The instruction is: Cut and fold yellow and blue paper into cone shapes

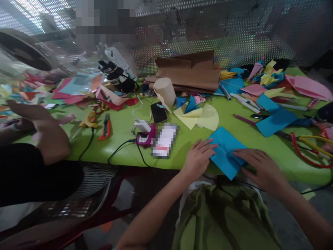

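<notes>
A square of blue paper [225, 139] lies at the front edge of the green table, one corner reaching over it. A raised crease or fold shows near its middle. My left hand [199, 156] grips the paper's left side, fingertips on top and thumb hidden. At the right side, my right hand [261, 168] pinches the paper between fingers above and a thumb partly out of sight. Beyond the sheet are pale yellow paper pieces [208, 116] with a folded blue piece [191, 104]. Another folded blue paper [277, 118] lies to the right.
Scissors [296, 146] with red and yellow handles lie at right. Left of me are a lit phone [165, 140], a magenta power strip [145, 137] with cables, a cutter [105, 126] and a yellow glue gun [89, 119]. Another person's arm [41, 128] reaches in at far left.
</notes>
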Tool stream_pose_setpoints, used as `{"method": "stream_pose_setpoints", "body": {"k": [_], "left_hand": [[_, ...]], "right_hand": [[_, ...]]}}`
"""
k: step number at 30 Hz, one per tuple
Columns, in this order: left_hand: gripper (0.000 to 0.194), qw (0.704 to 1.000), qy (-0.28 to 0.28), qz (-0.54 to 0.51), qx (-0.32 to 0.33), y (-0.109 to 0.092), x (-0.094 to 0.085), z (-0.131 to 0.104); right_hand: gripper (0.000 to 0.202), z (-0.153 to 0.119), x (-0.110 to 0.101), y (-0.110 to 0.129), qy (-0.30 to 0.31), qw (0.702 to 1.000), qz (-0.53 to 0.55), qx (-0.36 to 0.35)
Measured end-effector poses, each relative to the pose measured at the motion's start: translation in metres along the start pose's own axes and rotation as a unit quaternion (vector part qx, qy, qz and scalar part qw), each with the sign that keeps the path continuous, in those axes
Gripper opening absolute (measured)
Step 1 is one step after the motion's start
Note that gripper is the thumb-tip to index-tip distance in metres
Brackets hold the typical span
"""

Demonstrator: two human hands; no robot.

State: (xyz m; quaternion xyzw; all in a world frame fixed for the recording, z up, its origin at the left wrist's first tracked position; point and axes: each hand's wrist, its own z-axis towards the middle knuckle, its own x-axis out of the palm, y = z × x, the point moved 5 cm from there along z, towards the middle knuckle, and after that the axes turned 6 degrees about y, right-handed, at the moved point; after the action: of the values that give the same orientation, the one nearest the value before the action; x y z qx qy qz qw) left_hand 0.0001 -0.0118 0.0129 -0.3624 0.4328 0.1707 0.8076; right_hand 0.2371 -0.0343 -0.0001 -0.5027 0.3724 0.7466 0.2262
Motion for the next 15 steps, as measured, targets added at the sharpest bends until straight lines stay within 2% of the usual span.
{"method": "stream_pose_setpoints", "body": {"k": [4, 7, 9, 11, 13, 15], "left_hand": [[0.037, 0.999, 0.008, -0.034, -0.019, 0.005, -0.003, -0.008], [0.041, 0.997, 0.001, -0.062, -0.035, 0.004, -0.008, -0.002], [0.039, 0.996, -0.023, -0.081, -0.039, 0.002, -0.016, 0.006], [0.036, 0.991, -0.071, -0.102, -0.039, 0.002, -0.028, 0.017], [0.038, 0.984, -0.128, -0.115, -0.055, 0.004, -0.040, 0.026], [0.055, 0.973, -0.163, -0.139, -0.086, 0.008, -0.046, 0.034]], "right_hand": [[0.048, -0.003, 0.004, -0.005, -0.003, 1.000, -0.003, -0.001], [0.048, 0.000, 0.001, 0.000, -0.011, 1.000, 0.010, -0.002], [0.042, 0.003, -0.005, 0.001, -0.024, 0.998, 0.052, 0.011], [0.030, 0.006, -0.013, -0.004, -0.060, 0.987, 0.130, 0.068], [0.018, 0.006, -0.019, -0.018, -0.113, 0.949, 0.239, 0.171], [0.015, 0.006, -0.021, -0.033, -0.176, 0.875, 0.367, 0.260]]}}
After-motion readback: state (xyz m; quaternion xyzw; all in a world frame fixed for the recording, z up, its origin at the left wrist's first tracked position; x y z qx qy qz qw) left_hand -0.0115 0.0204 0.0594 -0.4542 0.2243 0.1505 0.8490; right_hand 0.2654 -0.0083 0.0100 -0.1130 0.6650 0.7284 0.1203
